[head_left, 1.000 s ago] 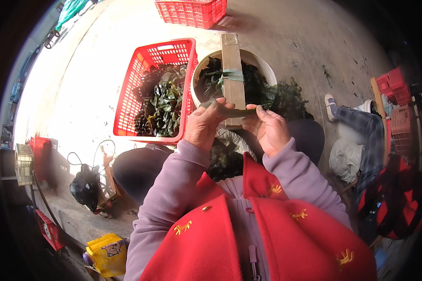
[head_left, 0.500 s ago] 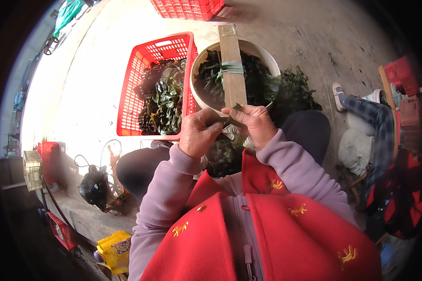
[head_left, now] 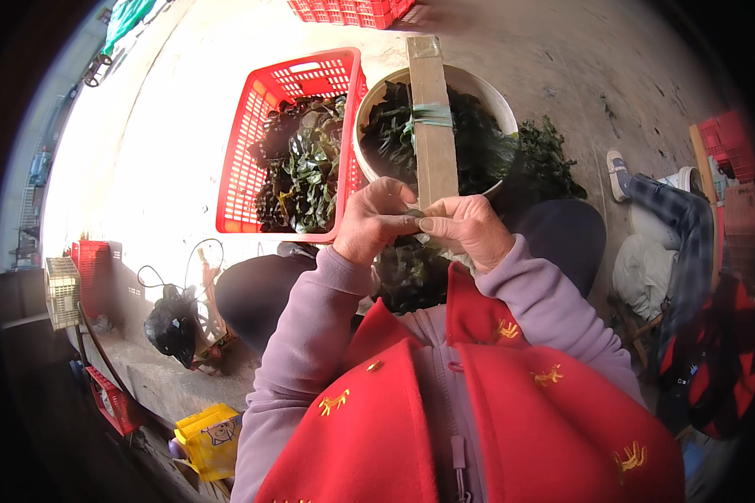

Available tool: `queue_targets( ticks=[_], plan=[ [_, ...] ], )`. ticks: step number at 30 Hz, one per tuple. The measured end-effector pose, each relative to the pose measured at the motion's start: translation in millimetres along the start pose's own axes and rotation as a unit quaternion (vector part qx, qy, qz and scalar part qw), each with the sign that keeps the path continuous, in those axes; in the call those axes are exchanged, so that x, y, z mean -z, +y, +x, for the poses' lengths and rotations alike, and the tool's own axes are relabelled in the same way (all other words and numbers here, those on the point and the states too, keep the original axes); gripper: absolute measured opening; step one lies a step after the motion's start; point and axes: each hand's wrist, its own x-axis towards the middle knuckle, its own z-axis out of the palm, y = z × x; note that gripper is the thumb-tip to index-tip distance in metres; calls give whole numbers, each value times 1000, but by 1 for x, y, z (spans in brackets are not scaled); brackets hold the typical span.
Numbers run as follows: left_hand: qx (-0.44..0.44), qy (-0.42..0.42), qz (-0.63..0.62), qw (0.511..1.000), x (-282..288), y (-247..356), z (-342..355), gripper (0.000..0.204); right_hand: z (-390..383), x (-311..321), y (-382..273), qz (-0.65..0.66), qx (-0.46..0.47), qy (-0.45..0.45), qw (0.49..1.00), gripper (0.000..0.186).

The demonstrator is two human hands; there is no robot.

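Observation:
Held close together at the near end of a wooden board [head_left: 434,163], my left hand [head_left: 376,220] and my right hand [head_left: 470,229] are both closed. Thumbs and fingers pinch a small dark green piece of seaweed [head_left: 413,215], mostly hidden by the fingertips. The board lies across a round whitish bucket [head_left: 499,99] and has green cord wound round it. Dark leafy seaweed [head_left: 478,126] fills the bucket beneath. To its left, a red plastic basket [head_left: 235,180] holds more seaweed [head_left: 315,172]. Below my hands, further dark seaweed [head_left: 411,272] lies between my knees.
A heap of seaweed [head_left: 549,159] rests on the floor right of the bucket. Another red crate [head_left: 352,10] stands at the far side. Someone's leg in plaid trousers [head_left: 667,205] extends in at right, by a white sack [head_left: 646,268]. A black bag [head_left: 172,325] sits at left.
My hands have drawn closer together, and the dark strip between them shows less. The whole view has shifted slightly, so the basket and bucket appear a little higher and farther right.

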Motion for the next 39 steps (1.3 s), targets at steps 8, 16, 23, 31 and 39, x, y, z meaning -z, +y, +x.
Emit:
queue_targets(
  ticks=[8,16,23,31,39],
  plan=[
    [-35,-58,-145,987,4,-4,-8,31,6,6,7,295,-72,-186,934,17],
    [-249,46,29,967,-14,0,0,6,-3,-14,-12,205,10,-56,977,19],
    [-169,0,-332,928,13,20,6,7,-19,9,-60,-280,76,67,955,10],
    [-194,121,203,952,29,36,71,34,45,42,-107,-493,216,95,837,11],
    [-260,230,448,824,68,-1,155,20,137,87,-85,-454,241,194,835,10]
  ],
)
